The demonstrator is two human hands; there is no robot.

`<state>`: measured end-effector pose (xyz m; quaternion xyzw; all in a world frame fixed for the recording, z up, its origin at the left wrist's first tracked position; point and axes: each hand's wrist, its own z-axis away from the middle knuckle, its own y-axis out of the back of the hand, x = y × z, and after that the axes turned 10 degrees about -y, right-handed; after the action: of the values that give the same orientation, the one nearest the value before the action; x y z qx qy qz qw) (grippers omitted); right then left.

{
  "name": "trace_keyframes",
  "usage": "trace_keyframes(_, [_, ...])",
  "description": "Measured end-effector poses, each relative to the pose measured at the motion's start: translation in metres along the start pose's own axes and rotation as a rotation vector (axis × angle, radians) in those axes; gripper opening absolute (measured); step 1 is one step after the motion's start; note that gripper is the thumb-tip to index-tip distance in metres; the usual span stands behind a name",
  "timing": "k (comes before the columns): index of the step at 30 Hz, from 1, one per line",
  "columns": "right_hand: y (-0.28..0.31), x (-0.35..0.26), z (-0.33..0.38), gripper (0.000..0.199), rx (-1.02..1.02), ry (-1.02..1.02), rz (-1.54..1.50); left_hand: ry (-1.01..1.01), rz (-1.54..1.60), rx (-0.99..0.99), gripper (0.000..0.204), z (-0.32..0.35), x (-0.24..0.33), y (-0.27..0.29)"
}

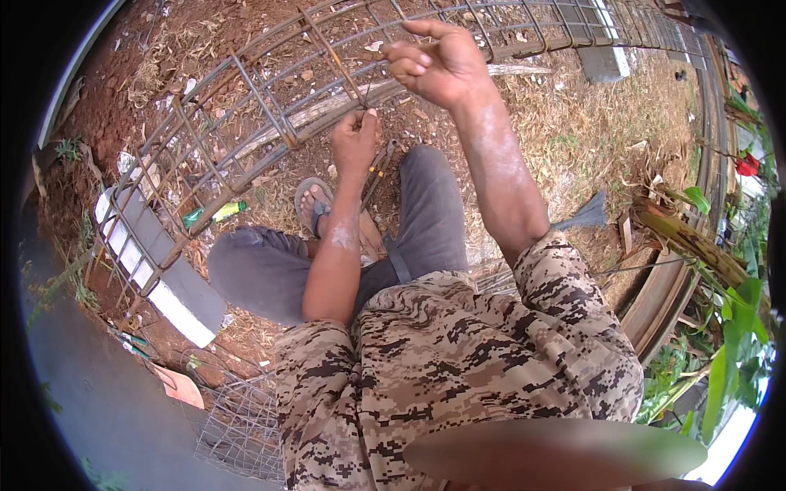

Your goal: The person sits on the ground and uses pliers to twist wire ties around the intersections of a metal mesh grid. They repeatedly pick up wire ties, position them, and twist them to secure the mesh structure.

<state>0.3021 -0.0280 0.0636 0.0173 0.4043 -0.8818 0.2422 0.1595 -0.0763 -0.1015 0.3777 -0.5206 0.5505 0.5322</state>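
Observation:
A long cage of steel rebar (264, 98) with square stirrups runs in front of me, curving across the view. My left hand (355, 141) is closed in a pinch at the cage's near edge. From its fingertips a short, dark tie wire (366, 98) sticks up against a rusty stirrup. Raised over the cage to the right, my right hand (442, 65) has its index finger stretched out and the others loosely bent, with nothing visible in it. Pincers (378, 170) with yellow on them rest by my knees, below the left hand.
Grey-and-white blocks (168, 274) (603, 61) sit under the cage at left and far right. A green-and-yellow bottle (214, 214) lies on the ground. Wire mesh (241, 425) is at lower left. Wooden boards (661, 307) and banana-like leaves (741, 327) stand at right.

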Motion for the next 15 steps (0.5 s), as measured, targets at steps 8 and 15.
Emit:
trace_keyframes(8, [0.181, 0.017, 0.035, 0.039, 0.137, -0.041, 0.363, 0.343, -0.203, -0.237, 0.028, -0.031, 0.033, 0.026])
trace_keyframes(15, [0.174, 0.006, 0.013, 0.031, 0.165, 0.161, 0.666, 0.226, -0.148, -0.247, 0.037, -0.013, 0.023, 0.033])
